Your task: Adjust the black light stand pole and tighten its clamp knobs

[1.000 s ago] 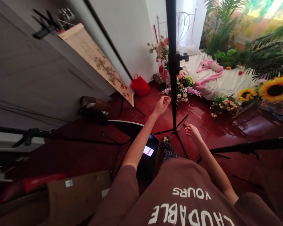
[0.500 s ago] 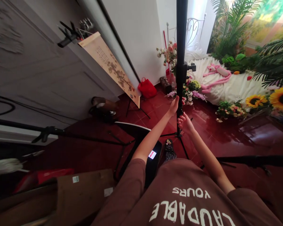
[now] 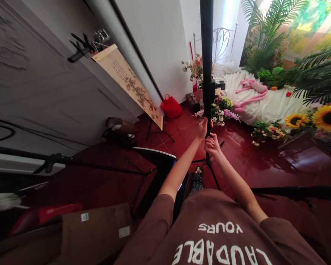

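Note:
A black tripod light stand (image 3: 206,48) rises upright in front of me, its spread legs standing on the red tiled floor. My left hand (image 3: 202,129) is wrapped round its pole, below a collar with a clamp knob (image 3: 220,85). Just beneath, my right hand (image 3: 212,145) is closed with its fingers curled against the lower pole. Whether those fingers grip the pole or a small knob on it is hidden.
A black chair (image 3: 157,158) stands left of my legs. Cardboard (image 3: 96,232) lies at lower left. A hanging scroll (image 3: 132,84) and a red bag (image 3: 171,106) are ahead. Flowers (image 3: 269,130), a pink plush toy (image 3: 252,92) and white cloth fill the right. Another black pole (image 3: 298,191) crosses at right.
My right hand has moved up and left, and its fingers have closed in at the pole. The left hand keeps its hold. The view has shifted slightly.

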A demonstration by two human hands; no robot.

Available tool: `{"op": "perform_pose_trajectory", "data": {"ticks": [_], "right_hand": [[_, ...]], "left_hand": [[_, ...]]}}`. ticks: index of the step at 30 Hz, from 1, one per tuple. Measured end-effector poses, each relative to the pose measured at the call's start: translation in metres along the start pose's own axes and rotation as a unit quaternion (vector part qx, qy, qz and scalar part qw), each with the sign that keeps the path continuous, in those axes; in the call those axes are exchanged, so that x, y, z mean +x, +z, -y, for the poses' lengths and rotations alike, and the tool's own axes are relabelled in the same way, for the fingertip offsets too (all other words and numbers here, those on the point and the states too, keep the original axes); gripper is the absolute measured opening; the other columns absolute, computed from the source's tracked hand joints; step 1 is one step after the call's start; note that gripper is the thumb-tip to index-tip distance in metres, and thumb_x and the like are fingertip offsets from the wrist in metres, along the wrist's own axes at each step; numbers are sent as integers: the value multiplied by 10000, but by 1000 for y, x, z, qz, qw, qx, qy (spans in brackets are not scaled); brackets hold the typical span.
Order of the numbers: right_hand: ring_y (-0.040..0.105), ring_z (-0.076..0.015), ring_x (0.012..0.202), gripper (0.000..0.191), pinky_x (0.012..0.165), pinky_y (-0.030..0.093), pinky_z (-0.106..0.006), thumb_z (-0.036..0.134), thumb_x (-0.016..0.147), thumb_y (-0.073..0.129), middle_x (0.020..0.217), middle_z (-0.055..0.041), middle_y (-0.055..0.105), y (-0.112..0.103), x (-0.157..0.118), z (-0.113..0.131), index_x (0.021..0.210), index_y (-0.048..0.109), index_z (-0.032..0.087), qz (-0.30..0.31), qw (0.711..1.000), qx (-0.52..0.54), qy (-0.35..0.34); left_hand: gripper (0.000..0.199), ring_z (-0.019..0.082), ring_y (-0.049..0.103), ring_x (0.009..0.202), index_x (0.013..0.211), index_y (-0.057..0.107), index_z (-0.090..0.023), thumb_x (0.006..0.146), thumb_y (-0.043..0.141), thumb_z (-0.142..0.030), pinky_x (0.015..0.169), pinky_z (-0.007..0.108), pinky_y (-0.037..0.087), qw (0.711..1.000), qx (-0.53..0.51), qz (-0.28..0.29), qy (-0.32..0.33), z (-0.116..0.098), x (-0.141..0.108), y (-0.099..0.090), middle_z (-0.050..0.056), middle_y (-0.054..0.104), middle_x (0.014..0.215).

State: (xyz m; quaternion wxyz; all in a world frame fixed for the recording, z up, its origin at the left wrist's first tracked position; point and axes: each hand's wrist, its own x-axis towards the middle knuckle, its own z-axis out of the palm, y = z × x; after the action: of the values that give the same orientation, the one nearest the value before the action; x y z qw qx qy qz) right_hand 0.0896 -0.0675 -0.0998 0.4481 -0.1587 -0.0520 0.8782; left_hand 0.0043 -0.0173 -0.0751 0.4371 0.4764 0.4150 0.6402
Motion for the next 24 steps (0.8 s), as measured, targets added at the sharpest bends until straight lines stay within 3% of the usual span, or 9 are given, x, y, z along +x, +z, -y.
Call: {"op": "perform_pose_trajectory", "data": {"ticks": [4, 6, 8, 10, 12, 14, 17, 21, 24], "right_hand": [[158, -25, 334, 465, 304, 142, -165, 172, 744, 648, 389, 126, 233, -5, 9, 2, 526, 240, 224, -59, 966, -231, -98], [202, -28, 373, 457, 348, 184, -178, 132, 663, 689, 415, 116, 254, -8, 9, 9, 517, 264, 217, -81, 888, -399, -211], [258, -39, 419, 429, 408, 259, -189, 101, 620, 706, 445, 101, 276, -8, 4, 21, 506, 307, 208, -60, 778, -550, -296], [313, -58, 450, 374, 452, 325, -213, 142, 636, 724, 470, 84, 313, -1, -3, 36, 519, 376, 211, -5, 685, -657, -315], [400, -85, 496, 279, 475, 386, -235, 254, 663, 756, 553, 62, 423, 15, -10, 52, 625, 481, 223, 33, 634, -699, -329], [506, -112, 606, 338, 519, 458, -249, 385, 659, 786, 752, 25, 555, 39, -13, 67, 857, 558, 232, 29, 619, -690, -374], [599, -147, 874, 602, 700, 544, -272, 510, 688, 766, 1048, -23, 598, 85, -3, 81, 1173, 504, 267, 6, 610, -647, -457], [615, -180, 953, 568, 793, 552, -329, 571, 734, 704, 1012, -36, 618, 136, 28, 80, 1158, 541, 231, 29, 607, -635, -477], [622, -181, 851, 464, 743, 547, -326, 559, 754, 666, 855, -29, 635, 155, 43, 72, 1008, 602, 176, -17, 608, -632, -481]], "left_hand": [[662, 101, 549, 556, 658, 593, -183, 825, 328, -766, 564, 257, 419, 998, 42, -39, -19, 9, 3, 3, 34, 601, 599], [656, 108, 556, 557, 662, 598, -184, 833, 328, -757, 562, 263, 415, 997, 53, -48, -28, 11, 3, 3, 32, 596, 582], [654, 113, 563, 561, 654, 590, -183, 832, 331, -757, 566, 266, 423, 997, 52, -48, -22, 12, 3, 3, 30, 592, 580], [655, 112, 557, 551, 635, 572, -182, 824, 335, -762, 564, 265, 432, 998, 49, -46, -8, 12, 2, 3, 27, 586, 585], [653, 108, 542, 539, 634, 565, -181, 814, 345, -768, 556, 264, 432, 998, 45, -42, 6, 11, 1, 3, 22, 581, 596], [655, 106, 527, 534, 635, 563, -180, 801, 353, -778, 550, 264, 423, 998, 45, -41, 13, 11, 0, 2, 17, 570, 597], [664, 105, 501, 529, 627, 555, -182, 803, 340, -785, 552, 270, 401, 998, 47, -35, 21, 9, -1, 2, 14, 550, 594], [690, 113, 484, 535, 632, 553, -186, 789, 309, -813, 564, 281, 392, 998, 38, -21, 34, 7, -1, 2, 26, 545, 603], [709, 122, 486, 558, 596, 534, -190, 762, 302, -838, 581, 285, 401, 997, 56, -24, 37, 6, -1, 1, 34, 543, 605]]}}
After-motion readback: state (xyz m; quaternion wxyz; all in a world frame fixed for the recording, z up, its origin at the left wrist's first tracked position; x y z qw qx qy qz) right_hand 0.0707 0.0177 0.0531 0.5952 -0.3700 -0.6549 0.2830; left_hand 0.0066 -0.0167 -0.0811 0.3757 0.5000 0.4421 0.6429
